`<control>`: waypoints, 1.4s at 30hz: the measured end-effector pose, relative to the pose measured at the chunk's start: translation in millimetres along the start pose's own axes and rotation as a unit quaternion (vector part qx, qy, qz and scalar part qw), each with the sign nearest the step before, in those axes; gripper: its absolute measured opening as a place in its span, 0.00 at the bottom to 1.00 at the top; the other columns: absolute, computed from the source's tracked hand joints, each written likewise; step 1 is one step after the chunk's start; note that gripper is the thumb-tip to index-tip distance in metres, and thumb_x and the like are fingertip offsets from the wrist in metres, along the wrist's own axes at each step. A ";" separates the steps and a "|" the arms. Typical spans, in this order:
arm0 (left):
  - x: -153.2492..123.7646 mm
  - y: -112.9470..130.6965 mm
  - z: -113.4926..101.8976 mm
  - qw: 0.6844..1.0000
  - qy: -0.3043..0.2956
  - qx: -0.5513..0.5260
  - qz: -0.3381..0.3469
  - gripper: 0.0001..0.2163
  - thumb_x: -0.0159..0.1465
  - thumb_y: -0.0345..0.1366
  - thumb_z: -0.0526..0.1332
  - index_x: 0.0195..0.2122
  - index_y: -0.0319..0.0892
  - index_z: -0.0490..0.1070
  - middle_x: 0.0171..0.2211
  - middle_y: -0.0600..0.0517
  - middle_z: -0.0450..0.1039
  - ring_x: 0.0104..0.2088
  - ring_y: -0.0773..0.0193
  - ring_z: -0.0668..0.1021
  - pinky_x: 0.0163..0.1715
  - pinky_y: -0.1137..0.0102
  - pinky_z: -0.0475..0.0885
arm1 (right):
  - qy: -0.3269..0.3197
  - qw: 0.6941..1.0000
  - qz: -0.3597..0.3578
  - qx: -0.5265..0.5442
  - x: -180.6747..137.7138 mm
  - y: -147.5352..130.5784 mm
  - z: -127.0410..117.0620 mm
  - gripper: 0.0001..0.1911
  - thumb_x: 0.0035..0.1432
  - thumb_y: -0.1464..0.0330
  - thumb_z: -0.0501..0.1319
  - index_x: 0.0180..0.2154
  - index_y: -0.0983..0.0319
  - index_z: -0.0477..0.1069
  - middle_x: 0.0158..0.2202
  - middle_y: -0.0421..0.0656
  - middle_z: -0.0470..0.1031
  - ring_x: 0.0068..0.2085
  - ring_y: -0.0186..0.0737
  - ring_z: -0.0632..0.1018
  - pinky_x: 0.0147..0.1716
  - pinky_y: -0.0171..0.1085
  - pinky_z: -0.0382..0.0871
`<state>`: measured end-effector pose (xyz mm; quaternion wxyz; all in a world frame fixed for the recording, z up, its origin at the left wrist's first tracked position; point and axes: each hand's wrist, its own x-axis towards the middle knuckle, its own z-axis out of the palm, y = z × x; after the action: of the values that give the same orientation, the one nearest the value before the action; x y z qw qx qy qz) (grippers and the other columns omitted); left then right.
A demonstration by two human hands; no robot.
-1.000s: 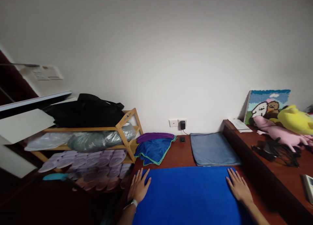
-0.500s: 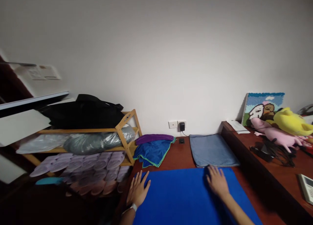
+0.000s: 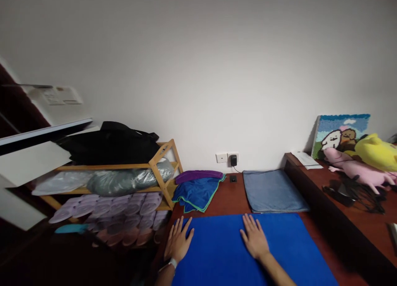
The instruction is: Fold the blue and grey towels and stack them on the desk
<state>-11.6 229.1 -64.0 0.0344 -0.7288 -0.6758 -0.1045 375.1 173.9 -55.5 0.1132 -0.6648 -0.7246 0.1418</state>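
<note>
A bright blue cloth [image 3: 223, 253] lies spread flat on the reddish-brown wooden table [image 3: 231, 201]. At the cloth's far left corner rests my left hand [image 3: 180, 240], fingers stretched out, with a watch or band on the wrist. My right hand [image 3: 256, 238] lies flat near the middle of the cloth's far edge, fingers apart, holding nothing. Just beyond the cloth, on the left, is a crumpled blue cloth with green edging [image 3: 198, 193], with a purple cloth [image 3: 198, 176] behind it. A folded grey-blue cloth [image 3: 274, 191] lies at the back right.
A wooden rack [image 3: 163, 174] on the left bears a black bag [image 3: 111, 145], plastic-wrapped bundles and several slippers [image 3: 105, 205]. A black plug [image 3: 233, 160] sits in the wall socket. On the raised right surface are plush toys [image 3: 356, 168], cables and a dog picture [image 3: 341, 133].
My right hand has moved left along the cloth's far edge, toward its middle. My left hand stays at the far left corner. The view has shifted slightly left.
</note>
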 end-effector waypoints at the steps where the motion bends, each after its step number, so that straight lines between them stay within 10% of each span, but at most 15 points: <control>1: 0.2 0.2 0.0 1.000 0.002 0.000 -0.001 0.26 0.71 0.51 0.52 0.70 0.55 0.59 0.73 0.48 0.54 0.72 0.52 0.57 0.70 0.52 0.53 | 0.011 0.999 0.029 -0.015 -9.4 31.2 -6.6 0.38 0.70 0.48 0.37 0.73 0.58 0.45 0.75 0.40 0.44 0.74 0.44 0.46 0.73 0.51 0.36; 6: 2.4 0.5 -0.7 1.000 -0.007 0.006 -0.007 0.27 0.71 0.51 0.51 0.70 0.54 0.59 0.73 0.48 0.54 0.72 0.52 0.57 0.70 0.52 0.53 | 0.037 0.976 0.188 -0.102 -45.0 172.0 -32.1 0.39 0.67 0.49 0.38 0.73 0.60 0.44 0.75 0.42 0.45 0.74 0.45 0.46 0.72 0.52 0.38; 10: 4.0 0.1 -3.0 1.000 -0.019 0.015 -0.008 0.27 0.71 0.52 0.50 0.70 0.54 0.58 0.73 0.48 0.53 0.72 0.52 0.57 0.70 0.51 0.53 | 0.050 0.970 0.209 -0.116 -52.1 215.3 -33.9 0.42 0.66 0.47 0.36 0.74 0.61 0.43 0.76 0.41 0.41 0.75 0.43 0.43 0.72 0.50 0.39; 36: 4.5 -5.7 1.0 0.999 -0.032 -0.009 0.007 0.26 0.73 0.50 0.49 0.71 0.54 0.57 0.73 0.49 0.51 0.72 0.51 0.56 0.70 0.50 0.52 | 0.012 0.964 0.246 -0.102 -47.4 203.6 -51.0 0.40 0.66 0.49 0.36 0.74 0.59 0.43 0.76 0.40 0.41 0.75 0.42 0.45 0.72 0.52 0.40; 42: -1.5 -23.6 6.8 0.998 -0.027 -0.031 0.051 0.27 0.72 0.53 0.50 0.70 0.55 0.57 0.73 0.51 0.51 0.72 0.51 0.56 0.69 0.51 0.55 | 0.084 0.984 0.118 -0.105 -30.8 115.2 -48.8 0.34 0.65 0.61 0.46 0.70 0.65 0.57 0.73 0.48 0.53 0.73 0.50 0.52 0.72 0.53 0.39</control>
<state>-34.3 230.8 -73.1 -0.0012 -0.7658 -0.6346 -0.1042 502.4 154.7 -50.2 0.0857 -0.7633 -0.6400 0.0206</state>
